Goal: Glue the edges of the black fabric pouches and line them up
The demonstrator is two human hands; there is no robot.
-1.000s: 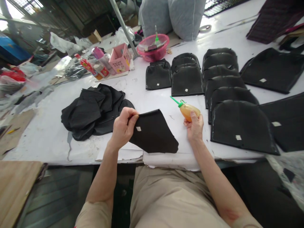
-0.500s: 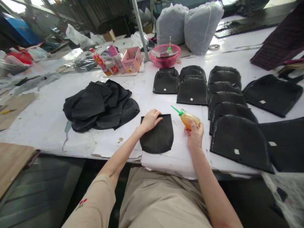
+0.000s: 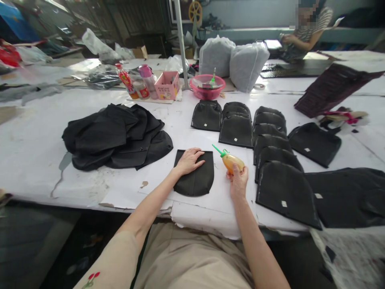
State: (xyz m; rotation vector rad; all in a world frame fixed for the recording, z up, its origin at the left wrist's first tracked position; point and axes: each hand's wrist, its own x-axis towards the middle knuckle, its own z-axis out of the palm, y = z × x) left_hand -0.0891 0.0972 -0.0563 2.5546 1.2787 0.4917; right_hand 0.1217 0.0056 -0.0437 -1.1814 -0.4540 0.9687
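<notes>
A black fabric piece [image 3: 197,180] with a rounded lower edge lies flat on the white table [image 3: 36,148] in front of me. My left hand [image 3: 189,160] rests on its upper part, fingers stretched flat. My right hand [image 3: 238,182] is closed around an amber glue bottle [image 3: 232,161] with a green nozzle that points up and to the left, just right of the piece. A heap of loose black fabric pieces [image 3: 114,136] sits to the left.
Rows of laid-out black pieces [image 3: 270,144] cover the table to the right. At the back stand a pink bowl [image 3: 208,86], a pink box [image 3: 167,85], bottles [image 3: 128,83] and two grey bags [image 3: 233,60]. Another person [image 3: 303,34] sits far back right.
My left hand turned the held black piece over, laid it flat on the table and now presses on it. The right hand kept the glue bottle still. My view lifted.
</notes>
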